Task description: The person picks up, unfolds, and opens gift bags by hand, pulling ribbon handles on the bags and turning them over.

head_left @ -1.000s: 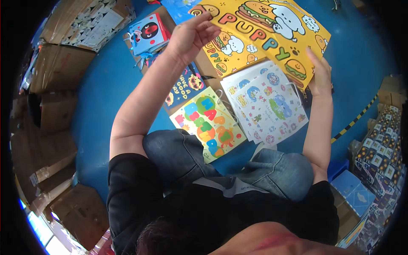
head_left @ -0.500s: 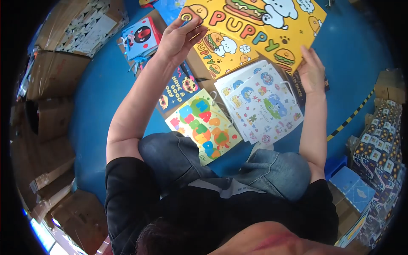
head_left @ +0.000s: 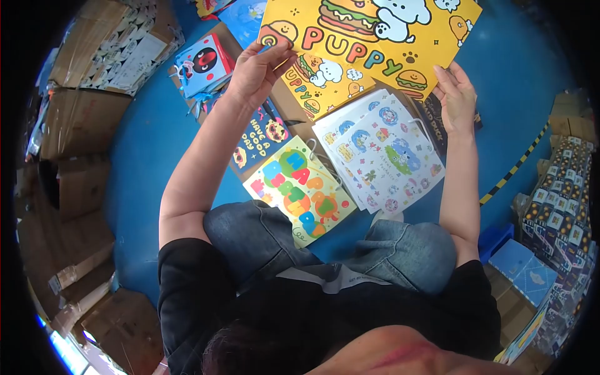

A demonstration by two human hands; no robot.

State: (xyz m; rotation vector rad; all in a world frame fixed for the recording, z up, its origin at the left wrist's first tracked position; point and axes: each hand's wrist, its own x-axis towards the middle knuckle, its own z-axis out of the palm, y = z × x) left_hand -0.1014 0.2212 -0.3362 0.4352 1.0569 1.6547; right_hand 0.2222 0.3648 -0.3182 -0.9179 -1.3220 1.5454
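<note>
A large yellow PUPPY bag (head_left: 350,37) is held up flat by its two lower corners. My left hand (head_left: 262,72) pinches the left corner, and my right hand (head_left: 455,94) grips the right one. Beneath it lies a smaller yellow PUPPY bag (head_left: 319,81), partly covered. White patterned bags (head_left: 390,153) overlap nearer to me. A light yellow bag with colourful letters (head_left: 300,190) lies left of them, and a dark blue bag (head_left: 259,137) shows beside my left forearm. A dark bag (head_left: 431,122) sits partly hidden near my right hand.
Red and blue bags (head_left: 203,65) lie at the upper left on cardboard. Cardboard boxes (head_left: 81,122) line the left side. On the right are stacked patterned packages (head_left: 556,209), a light blue package (head_left: 524,272) and yellow-black floor tape (head_left: 515,165).
Both hands have moved slightly left with the large yellow bag, which has flattened out and turned more level. More of the dark bag on the right now shows.
</note>
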